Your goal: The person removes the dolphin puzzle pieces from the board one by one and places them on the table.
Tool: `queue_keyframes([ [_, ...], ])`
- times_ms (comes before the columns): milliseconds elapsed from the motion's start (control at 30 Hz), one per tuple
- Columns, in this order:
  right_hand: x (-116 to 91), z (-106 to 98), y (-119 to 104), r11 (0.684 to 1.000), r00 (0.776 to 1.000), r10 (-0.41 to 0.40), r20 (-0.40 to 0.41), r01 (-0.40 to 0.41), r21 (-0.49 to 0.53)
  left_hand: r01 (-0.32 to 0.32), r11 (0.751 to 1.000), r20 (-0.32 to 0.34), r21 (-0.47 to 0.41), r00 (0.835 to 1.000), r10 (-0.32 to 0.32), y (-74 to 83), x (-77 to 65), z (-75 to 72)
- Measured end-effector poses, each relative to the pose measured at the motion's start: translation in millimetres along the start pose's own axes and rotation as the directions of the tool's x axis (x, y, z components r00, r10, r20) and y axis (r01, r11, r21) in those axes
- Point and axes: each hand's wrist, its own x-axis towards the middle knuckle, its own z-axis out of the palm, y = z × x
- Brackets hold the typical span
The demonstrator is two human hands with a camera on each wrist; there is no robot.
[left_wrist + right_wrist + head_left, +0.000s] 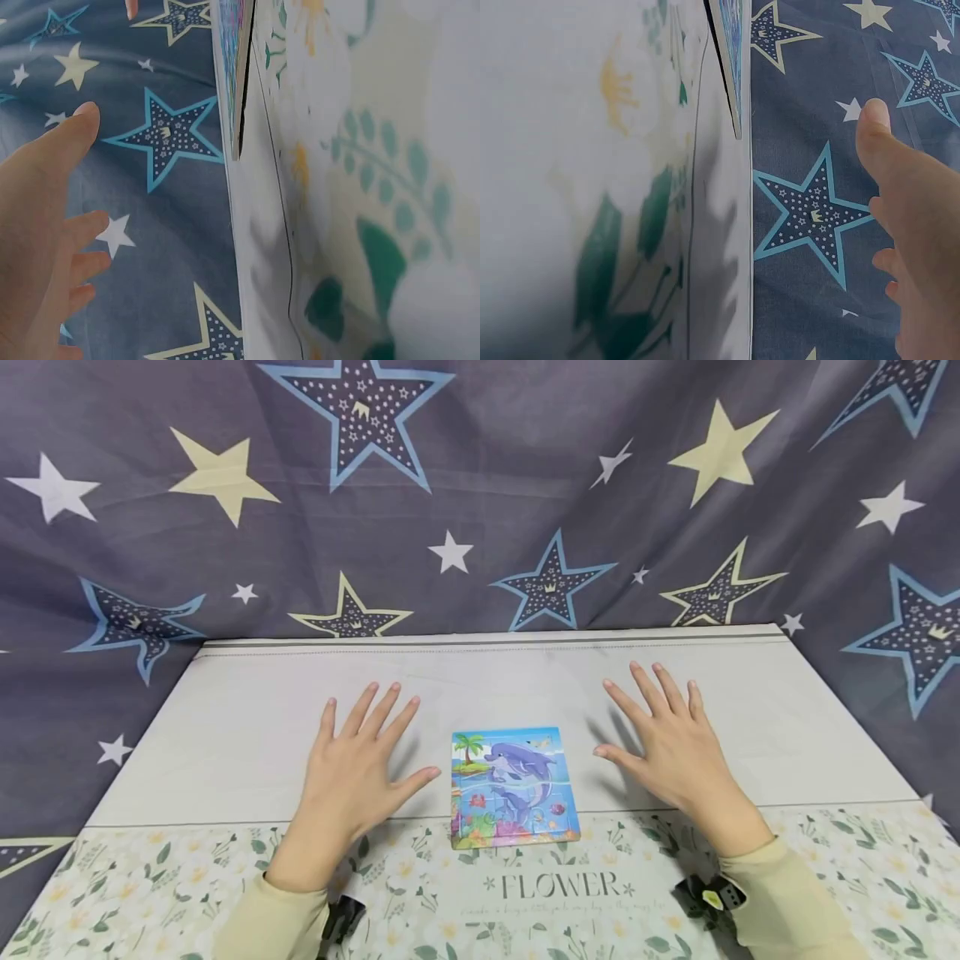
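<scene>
A square dolphin jigsaw puzzle (514,787) lies flat on the table, its picture showing a purple dolphin, a palm tree and sea creatures. To its left my left hand (348,781) hovers with fingers spread, holding nothing. On the other side my right hand (675,760) is likewise spread above the table, apart from the puzzle, its shadow falling beside it. The left wrist view shows the left hand (37,225) and the puzzle's thin edge (241,82). In the right wrist view the right hand (915,210) appears, with a corner of the puzzle (730,67) near the top.
The table (247,718) has a white back part and a floral front cover printed with the word FLOWER (561,884). Behind and around it hangs a dark grey cloth (510,485) patterned with stars. A dark strap device (708,893) sits at the right wrist.
</scene>
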Motion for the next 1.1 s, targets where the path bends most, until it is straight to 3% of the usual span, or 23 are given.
queue_keyframes([
  [367, 17, 1, -17, 0.999, 0.999, -0.036, 0.041, 0.036, -0.002, -0.005, 0.999, 0.024, -0.047, 1.000, 0.007, 10.9, 10.0, -1.7],
  [567, 26, 7, -31, 0.998, 0.997, -0.058, 0.059, 0.057, 0.018, -0.001, 0.998, 0.057, -0.069, 0.998, 0.005, 13.9, 15.5, 4.3],
  [867, 35, 14, -48, 0.996, 0.993, -0.076, 0.095, 0.072, 0.044, -0.038, 0.996, 0.020, -0.085, 0.999, 0.040, 14.4, 19.5, 17.0],
  [1100, 40, 20, -62, 0.994, 0.990, -0.091, 0.112, 0.084, 0.069, -0.041, 0.992, 0.077, -0.118, 0.996, 0.050, 13.5, 23.6, 19.0],
])
